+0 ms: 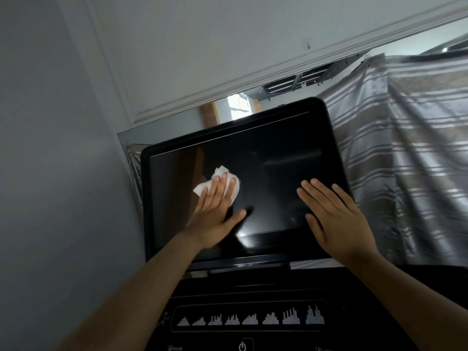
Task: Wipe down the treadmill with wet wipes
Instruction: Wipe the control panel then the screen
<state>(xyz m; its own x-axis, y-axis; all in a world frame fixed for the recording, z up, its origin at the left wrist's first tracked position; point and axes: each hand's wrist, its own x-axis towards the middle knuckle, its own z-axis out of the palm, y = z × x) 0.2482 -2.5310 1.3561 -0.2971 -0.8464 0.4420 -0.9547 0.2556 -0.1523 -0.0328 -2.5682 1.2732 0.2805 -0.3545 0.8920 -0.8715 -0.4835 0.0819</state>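
**Screen wipe in progress – console panel not yet reached**

My left hand (pixel 215 206) lies flat, fingers straight and together, pressing a crumpled white wet wipe (pixel 219 171) against the dark treadmill screen (pixel 273 171). The wipe sits under my fingertips and shows beyond them and to their left. My right hand (pixel 334 219) is spread open, fingers straight, holding nothing. It is laid over the screen's right side near the bezel, well apart from my left hand. I cannot tell for certain whether it bears on the glass or only hovers.

Step in hand, as I judge it: wiping the display, with the wipe on the left-centre area.

The glass between my two hands and under my right hand seems yet to be covered. The next move calls for steady, flat pressure across to the right, my right hand giving way or bracing the bezel. Below my wrists, the console panel (pixel 248 317) with its program graphics awaits wiping. A striped curtain (pixel 405 153) hangs beyond my right hand.
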